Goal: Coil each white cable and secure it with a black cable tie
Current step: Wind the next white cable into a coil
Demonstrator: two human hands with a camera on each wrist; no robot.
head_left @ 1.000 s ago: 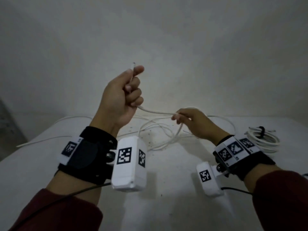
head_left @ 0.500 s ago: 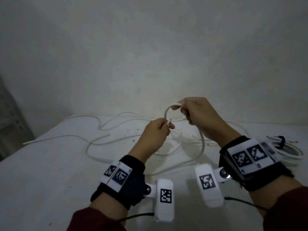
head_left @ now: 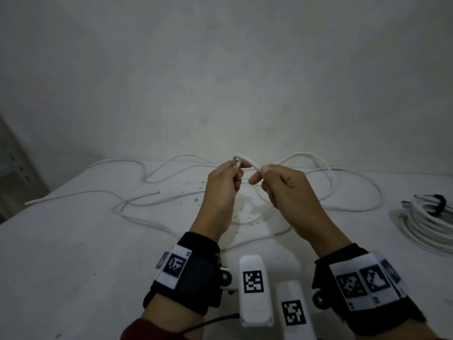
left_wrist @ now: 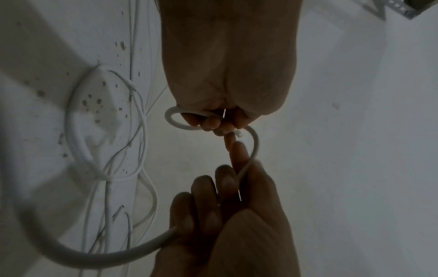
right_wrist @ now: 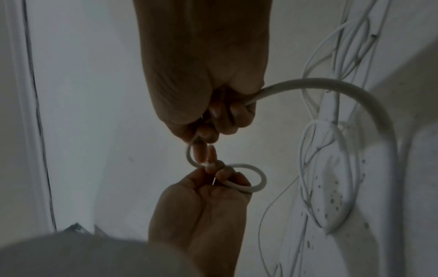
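Both hands meet above the middle of the white table (head_left: 73, 253). My left hand (head_left: 235, 169) pinches the end of a white cable (head_left: 245, 158), bent into a small loop. My right hand (head_left: 258, 176) grips the same cable just past that loop. In the left wrist view the left hand (left_wrist: 225, 121) holds the small loop of cable (left_wrist: 171, 121) and the right hand (left_wrist: 225, 189) is curled round the thicker run. The right wrist view shows the right hand (right_wrist: 211, 131) above the left hand (right_wrist: 215, 178), with the cable (right_wrist: 259, 180) looped between them.
The held cable trails in wide loops (head_left: 355, 209) over the far right of the table. Another loose white cable (head_left: 85, 191) lies at the left. A coiled cable (head_left: 426, 227) bound with a black tie (head_left: 440, 204) sits at the right edge. A wall stands close behind.
My left hand came down from high up with the cable end. My right hand rose off the table to meet it, and a small loop has formed between them.
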